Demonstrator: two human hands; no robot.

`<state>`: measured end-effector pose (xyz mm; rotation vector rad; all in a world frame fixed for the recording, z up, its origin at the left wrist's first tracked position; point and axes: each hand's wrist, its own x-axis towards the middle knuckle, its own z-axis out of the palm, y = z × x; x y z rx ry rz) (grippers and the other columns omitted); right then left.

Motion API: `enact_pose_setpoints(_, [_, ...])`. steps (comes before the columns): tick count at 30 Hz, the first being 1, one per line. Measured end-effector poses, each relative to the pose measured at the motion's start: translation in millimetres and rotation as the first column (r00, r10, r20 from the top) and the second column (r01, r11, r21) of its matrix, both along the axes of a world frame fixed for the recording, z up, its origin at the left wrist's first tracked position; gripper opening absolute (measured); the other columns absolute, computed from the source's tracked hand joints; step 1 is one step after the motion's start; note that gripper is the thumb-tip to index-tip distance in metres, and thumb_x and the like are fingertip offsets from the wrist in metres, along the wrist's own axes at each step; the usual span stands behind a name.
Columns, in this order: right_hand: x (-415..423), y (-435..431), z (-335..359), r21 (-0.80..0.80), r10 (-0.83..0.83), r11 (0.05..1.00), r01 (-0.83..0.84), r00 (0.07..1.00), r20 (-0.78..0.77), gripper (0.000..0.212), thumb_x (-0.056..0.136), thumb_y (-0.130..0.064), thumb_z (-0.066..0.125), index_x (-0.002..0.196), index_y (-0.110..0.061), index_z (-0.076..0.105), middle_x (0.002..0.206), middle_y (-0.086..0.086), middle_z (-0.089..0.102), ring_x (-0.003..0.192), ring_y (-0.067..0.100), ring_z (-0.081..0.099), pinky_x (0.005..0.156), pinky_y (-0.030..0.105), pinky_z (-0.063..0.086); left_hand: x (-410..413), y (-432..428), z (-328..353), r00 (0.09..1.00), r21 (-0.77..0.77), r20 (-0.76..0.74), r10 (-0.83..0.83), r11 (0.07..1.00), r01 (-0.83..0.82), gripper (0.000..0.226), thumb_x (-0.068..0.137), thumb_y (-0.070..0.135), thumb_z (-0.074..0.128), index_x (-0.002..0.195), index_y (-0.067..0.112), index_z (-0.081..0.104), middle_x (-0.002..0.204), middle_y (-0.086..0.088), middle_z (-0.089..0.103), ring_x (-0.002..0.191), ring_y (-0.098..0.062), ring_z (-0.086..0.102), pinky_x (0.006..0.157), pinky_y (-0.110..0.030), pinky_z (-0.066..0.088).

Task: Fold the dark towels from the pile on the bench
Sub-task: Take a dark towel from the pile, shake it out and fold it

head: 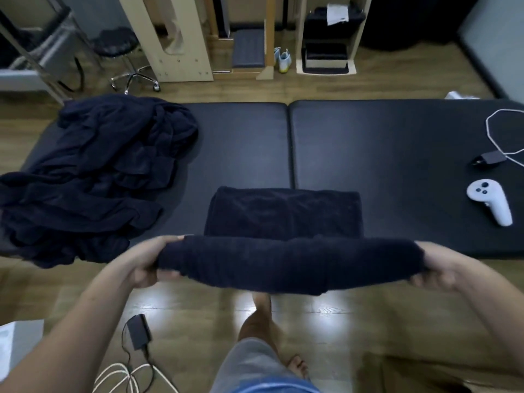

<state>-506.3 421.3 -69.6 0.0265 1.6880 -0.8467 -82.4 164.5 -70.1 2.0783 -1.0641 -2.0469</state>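
Observation:
I hold a folded dark towel [286,263] stretched between both hands, in the air just in front of the bench's near edge. My left hand [147,263] grips its left end and my right hand [438,272] grips its right end. Just beyond it, a folded dark towel [283,212] lies flat on the black padded bench [382,143]. A loose pile of dark towels [96,177] covers the bench's left end and hangs over its near edge.
A white controller [489,204], a small black adapter [490,158] and a white cable [499,131] lie on the bench's right end. On the wooden floor near my feet sit a black power brick [138,331] and white cables [124,375]. A stool [119,49] stands beyond the bench.

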Motion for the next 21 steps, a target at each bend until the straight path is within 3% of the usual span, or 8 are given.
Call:
enact_pose_setpoints(2, [-8, -18, 3, -0.075, -0.127, 0.988, 0.136, 0.985, 0.118, 0.05, 0.036, -0.02, 0.1, 0.065, -0.005, 0.063, 0.045, 0.006, 0.059, 0.033, 0.011, 0.056, 0.03, 0.016, 0.042, -8, -23, 5, 0.997, 0.04, 0.004, 0.079, 0.996, -0.079, 0.024, 0.095, 0.019, 0.051, 0.081, 0.008, 0.066, 0.056, -0.003, 0.066, 0.042, -0.014, 0.063, 0.03, -0.015, 0.043])
enact_pose_setpoints(4, [-20, -33, -1, -0.164, -0.189, 0.96, 0.228, 0.956, 0.225, 0.085, 0.0, -0.032, 0.099, 0.075, -0.007, 0.067, 0.061, 0.006, 0.067, 0.047, 0.014, 0.066, 0.039, 0.021, 0.052, -20, -47, 1, 0.971, 0.059, -0.075, 0.225, 0.974, -0.221, 0.025, 0.096, 0.021, 0.05, 0.076, 0.01, 0.06, 0.049, 0.002, 0.059, 0.034, -0.008, 0.057, 0.028, -0.013, 0.04])
enact_pose_setpoints(9, [-36, -62, -35, -0.168, -0.096, 0.979, 0.117, 0.987, 0.128, 0.084, 0.022, -0.052, 0.099, 0.089, -0.017, 0.061, 0.081, 0.006, 0.066, 0.067, 0.015, 0.064, 0.061, 0.029, 0.053, -53, -91, -24, 0.94, 0.094, -0.214, 0.266, 0.963, -0.251, 0.047, 0.091, 0.056, 0.056, 0.087, 0.009, 0.062, 0.067, -0.003, 0.055, 0.049, -0.012, 0.049, 0.042, -0.019, 0.044])
enact_pose_setpoints(12, [-33, -89, -59, -0.019, 0.057, 0.998, -0.064, 0.967, -0.249, 0.051, 0.063, -0.042, 0.09, 0.102, -0.016, 0.069, 0.098, 0.005, 0.074, 0.092, 0.022, 0.067, 0.091, 0.044, 0.053, -74, -98, -51, 0.999, -0.207, 0.026, 0.039, 0.978, -0.033, 0.056, 0.088, 0.055, 0.064, 0.112, 0.005, 0.068, 0.09, -0.006, 0.056, 0.076, -0.021, 0.058, 0.07, -0.031, 0.046])
enact_pose_setpoints(14, [-30, -105, -73, 0.073, 0.078, 0.996, -0.054, 0.92, -0.384, 0.034, 0.083, -0.034, 0.077, 0.112, -0.018, 0.068, 0.104, 0.002, 0.072, 0.092, 0.02, 0.066, 0.083, 0.04, 0.052, -92, -86, -68, 0.922, -0.557, 0.381, -0.071, 0.778, 0.29, 0.053, 0.088, 0.048, 0.067, 0.127, 0.013, 0.063, 0.116, -0.009, 0.056, 0.111, -0.03, 0.059, 0.097, -0.037, 0.046])
enact_pose_setpoints(17, [-23, -111, -86, 0.1, 0.05, 0.995, -0.012, 0.925, -0.378, 0.027, 0.09, -0.034, 0.067, 0.113, -0.023, 0.063, 0.11, 0.002, 0.069, 0.091, 0.022, 0.065, 0.082, 0.04, 0.052, -129, -47, -77, 0.738, -0.648, 0.636, -0.225, 0.365, 0.669, 0.064, 0.089, 0.054, 0.059, 0.142, 0.022, 0.049, 0.138, -0.011, 0.046, 0.13, -0.032, 0.043, 0.11, -0.047, 0.035])
enact_pose_setpoints(19, [-18, -105, -94, 0.165, 0.152, 0.983, -0.079, 0.856, -0.494, 0.032, 0.095, -0.042, 0.055, 0.119, -0.021, 0.057, 0.116, 0.003, 0.065, 0.099, 0.026, 0.062, 0.081, 0.04, 0.048, -140, -29, -90, 0.663, -0.593, 0.702, -0.259, 0.303, 0.746, 0.069, 0.091, 0.056, 0.056, 0.148, 0.02, 0.041, 0.149, -0.012, 0.04, 0.138, -0.035, 0.036, 0.112, -0.051, 0.032])
enact_pose_setpoints(21, [-12, -97, -101, 0.227, 0.244, 0.965, -0.132, 0.77, -0.59, 0.041, 0.1, -0.046, 0.044, 0.126, -0.015, 0.05, 0.123, 0.009, 0.059, 0.11, 0.034, 0.057, 0.082, 0.04, 0.042, -133, -23, -100, 0.7, -0.612, 0.687, -0.197, 0.362, 0.703, 0.065, 0.094, 0.052, 0.054, 0.144, 0.012, 0.043, 0.145, -0.016, 0.045, 0.133, -0.038, 0.041, 0.107, -0.053, 0.036])
